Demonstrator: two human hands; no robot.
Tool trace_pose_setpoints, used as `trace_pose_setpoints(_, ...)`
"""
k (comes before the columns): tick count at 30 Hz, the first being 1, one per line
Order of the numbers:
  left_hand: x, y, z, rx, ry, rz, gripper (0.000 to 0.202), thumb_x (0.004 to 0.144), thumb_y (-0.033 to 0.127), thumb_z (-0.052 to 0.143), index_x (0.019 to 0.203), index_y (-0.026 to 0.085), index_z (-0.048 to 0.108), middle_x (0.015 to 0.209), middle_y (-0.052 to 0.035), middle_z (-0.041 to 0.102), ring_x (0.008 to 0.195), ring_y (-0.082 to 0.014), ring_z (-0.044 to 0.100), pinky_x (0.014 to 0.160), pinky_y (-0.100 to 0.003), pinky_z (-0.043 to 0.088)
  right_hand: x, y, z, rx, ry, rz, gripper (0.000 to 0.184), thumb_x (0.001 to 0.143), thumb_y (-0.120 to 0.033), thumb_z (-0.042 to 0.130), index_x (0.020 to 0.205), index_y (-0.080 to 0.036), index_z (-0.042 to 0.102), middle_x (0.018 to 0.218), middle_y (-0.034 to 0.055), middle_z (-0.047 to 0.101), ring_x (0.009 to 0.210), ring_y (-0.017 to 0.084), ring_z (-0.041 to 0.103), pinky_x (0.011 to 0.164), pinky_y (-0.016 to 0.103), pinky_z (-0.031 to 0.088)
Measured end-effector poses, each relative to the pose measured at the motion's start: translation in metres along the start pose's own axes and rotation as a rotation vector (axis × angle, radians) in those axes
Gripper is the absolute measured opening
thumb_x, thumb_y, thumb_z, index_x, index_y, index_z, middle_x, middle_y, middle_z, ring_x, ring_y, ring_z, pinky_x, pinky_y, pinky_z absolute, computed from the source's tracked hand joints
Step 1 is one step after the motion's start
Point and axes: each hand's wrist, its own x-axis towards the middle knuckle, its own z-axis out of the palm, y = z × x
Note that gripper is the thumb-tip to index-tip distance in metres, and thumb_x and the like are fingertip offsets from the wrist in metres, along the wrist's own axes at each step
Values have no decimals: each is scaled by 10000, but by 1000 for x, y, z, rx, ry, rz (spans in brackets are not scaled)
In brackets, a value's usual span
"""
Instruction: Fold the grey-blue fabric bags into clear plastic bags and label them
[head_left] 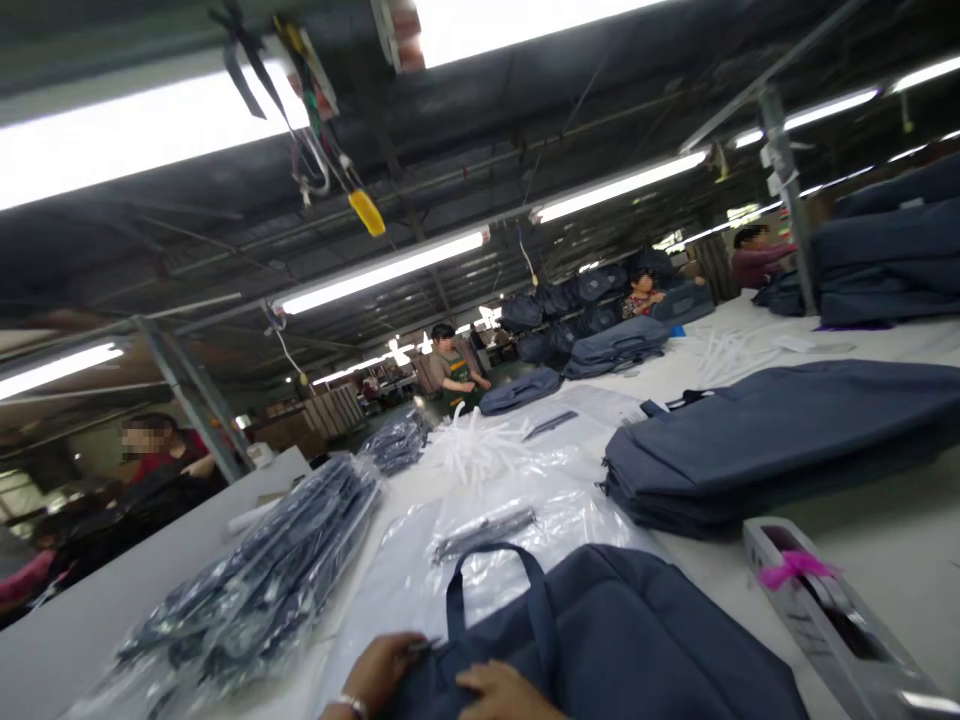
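A dark blue fabric bag [637, 640] lies in front of me at the bottom of the view, its strap handle [540, 600] standing up in a loop. At the bag's left end, my left hand [382, 668] is closed on its edge, with a bracelet at the wrist. A small dark piece shows at those fingertips, too blurred to name. My right hand [506, 692] is on the bag just below the handle, its fingers bent and closed on the fabric. The lower part of this hand is cut off by the frame.
Clear plastic bags [585, 500] lie beyond the bag. Plastic-wrapped bags [277, 570] are piled left, stacked blue bags [750, 440] right. A grey tool with a pink ribbon [799, 568] stands at right. White strips [480, 445] lie farther back. Several people work around the table.
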Motion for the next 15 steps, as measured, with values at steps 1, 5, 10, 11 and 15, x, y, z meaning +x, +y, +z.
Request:
trace_pose_setpoints(1,-6,0,-2,16,24,-18,325,803,301,496,1015,376,731,1017,27,764,956,-252,714,859,-367,552,-4,1,3,-14,-7,-29,228,776,-310,709,993,-369,740,1307,-13,622,1233,265,547,1079,442,384)
trace_pose_setpoints(5,-33,6,-10,-3,19,-93,408,945,318,353,1279,308,588,1241,-75,677,1137,-287,623,971,-445,457,-18,-3,-1,-35,-7,-80,321,825,-259,628,1134,-240,713,1399,75,552,1276,225,519,1089,356,374)
trace_pose_setpoints(10,-76,44,-7,85,220,-7,342,953,324,446,1262,272,584,1067,-90,718,950,-248,671,854,-353,501,-20,-6,-23,-150,-68,49,510,810,-313,657,1309,-232,595,1470,89,465,1246,241,540,1049,364,417)
trace_pose_setpoints(11,-83,54,-4,77,228,9,329,951,278,449,1246,258,591,1057,-85,717,938,-235,670,844,-341,506,-20,-6,-27,-169,-115,57,583,793,-312,673,1357,-232,550,1454,92,485,1236,247,547,1041,367,422)
trace_pose_setpoints(15,-104,87,16,28,191,50,347,885,107,486,1199,203,600,1179,-87,677,1042,-232,624,911,-372,501,-24,-8,-40,-234,-202,108,686,795,-223,629,1451,-245,429,1343,62,602,1131,232,616,975,331,457)
